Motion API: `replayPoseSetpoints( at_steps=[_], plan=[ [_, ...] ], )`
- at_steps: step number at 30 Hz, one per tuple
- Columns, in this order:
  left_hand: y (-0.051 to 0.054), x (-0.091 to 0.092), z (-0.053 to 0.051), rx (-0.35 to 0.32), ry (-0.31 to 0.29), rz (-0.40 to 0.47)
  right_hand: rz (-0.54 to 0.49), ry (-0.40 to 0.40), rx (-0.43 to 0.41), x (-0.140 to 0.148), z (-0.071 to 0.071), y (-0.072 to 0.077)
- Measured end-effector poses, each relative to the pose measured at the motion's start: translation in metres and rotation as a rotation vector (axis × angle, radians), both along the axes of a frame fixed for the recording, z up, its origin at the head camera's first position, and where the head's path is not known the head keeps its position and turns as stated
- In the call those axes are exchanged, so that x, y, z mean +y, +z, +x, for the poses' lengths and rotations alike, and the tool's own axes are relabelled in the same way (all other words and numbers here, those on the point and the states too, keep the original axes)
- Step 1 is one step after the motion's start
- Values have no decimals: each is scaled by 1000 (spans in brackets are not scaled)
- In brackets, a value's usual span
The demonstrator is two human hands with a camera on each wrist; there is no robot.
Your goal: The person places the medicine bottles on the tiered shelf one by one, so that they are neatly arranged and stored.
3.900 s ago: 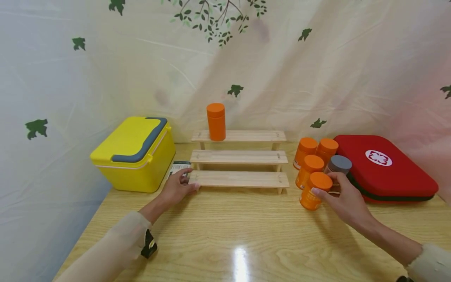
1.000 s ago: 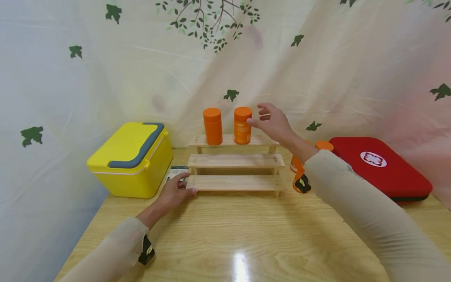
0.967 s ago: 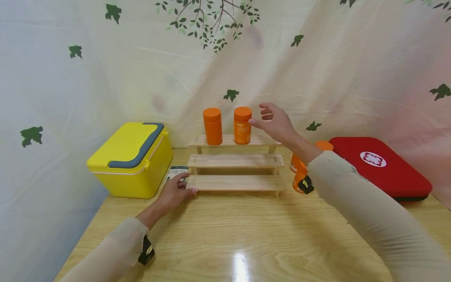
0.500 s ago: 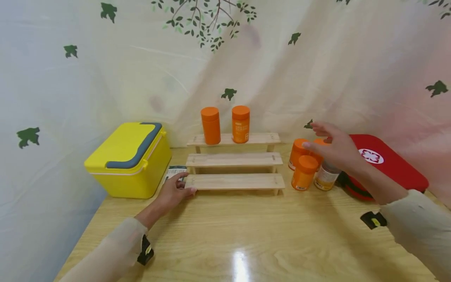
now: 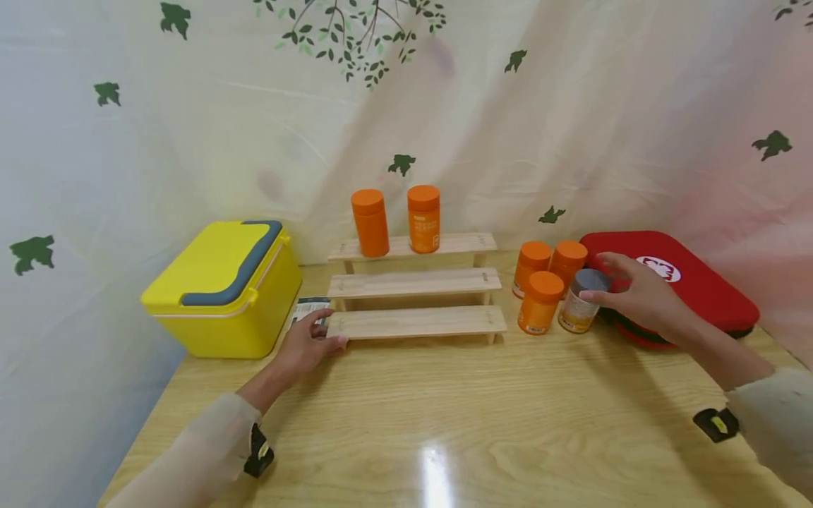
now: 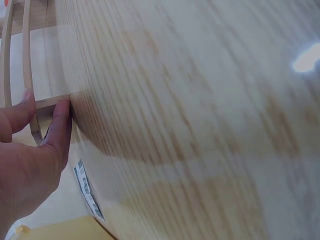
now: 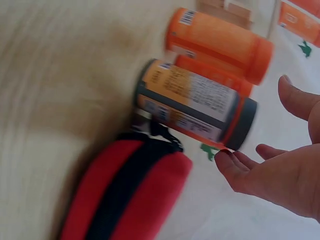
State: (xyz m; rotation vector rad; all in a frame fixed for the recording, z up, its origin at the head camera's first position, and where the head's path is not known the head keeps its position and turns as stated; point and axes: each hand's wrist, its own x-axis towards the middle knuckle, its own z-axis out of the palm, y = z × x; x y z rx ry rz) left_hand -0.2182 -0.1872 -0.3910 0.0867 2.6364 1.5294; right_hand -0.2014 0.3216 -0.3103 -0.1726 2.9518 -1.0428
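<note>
My left hand (image 5: 303,347) holds the left end of the lowest step of a three-tier wooden rack (image 5: 416,322). In the left wrist view, thumb and fingers (image 6: 61,117) of that hand pinch the rack's end. My right hand (image 5: 644,300) is spread beside a grey-lidded bottle (image 5: 579,310); the right wrist view shows a gap between the thumb and the grey lid (image 7: 241,123), with fingertips close to it. Several orange bottles (image 5: 540,303) stand left of the grey-lidded one. On the top step stand two more, an orange bottle (image 5: 371,224) and a labelled orange bottle (image 5: 423,220).
At left sits a yellow box (image 5: 222,282) with a blue-grey handle. A printed packet (image 5: 310,308) lies between it and the rack. A red case (image 5: 686,282) with a white emblem sits right of the bottles. A patterned cloth (image 5: 571,106) hangs behind the wooden table (image 5: 381,423).
An orange bottle has gone from the right group to the top step. My right hand has left it and moved down right to the grey-lidded bottle. My left hand keeps its place.
</note>
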Motion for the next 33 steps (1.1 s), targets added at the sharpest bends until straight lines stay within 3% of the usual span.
replayPoseSetpoints(
  at_steps=[6, 15, 28, 33],
  plan=[
    [-1, -2, 0, 6, -6, -17, 1, -11, 17, -2, -2, -19],
    [-2, -2, 0, 8, -4, -41, -6, -35, 31, -3, -5, -27],
    [0, -1, 0, -2, 3, -23, -47, -54, 139, 4, -8, -37],
    [0, 0, 0, -39, -4, 94, -70, -59, 147, 4, -8, -35]
  ],
)
